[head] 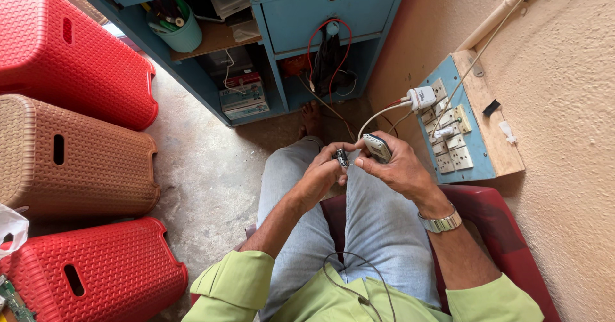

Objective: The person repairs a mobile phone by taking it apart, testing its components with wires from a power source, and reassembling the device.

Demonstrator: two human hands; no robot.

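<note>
I sit on a dark red chair (pixel 506 239) and hold my hands over my knees. My left hand (pixel 323 171) pinches a small dark plug (pixel 343 158) at its fingertips. My right hand (pixel 397 165), with a metal watch (pixel 441 222) on the wrist, grips a small silver and black device (pixel 378 147). A white cable (pixel 378 115) runs from the hands up to a white adapter (pixel 421 97) plugged into the wall switchboard (pixel 458 120). The plug is right beside the device's end; whether they touch I cannot tell.
Three plastic stools lie on the left: red (pixel 70 53), brown (pixel 77 159), red (pixel 96 274). A blue desk (pixel 320 8) stands ahead with a drawer, a cup of pens (pixel 176 27), a battery (pixel 242 95) and red and black wires (pixel 330 59). The rough wall is close on my right.
</note>
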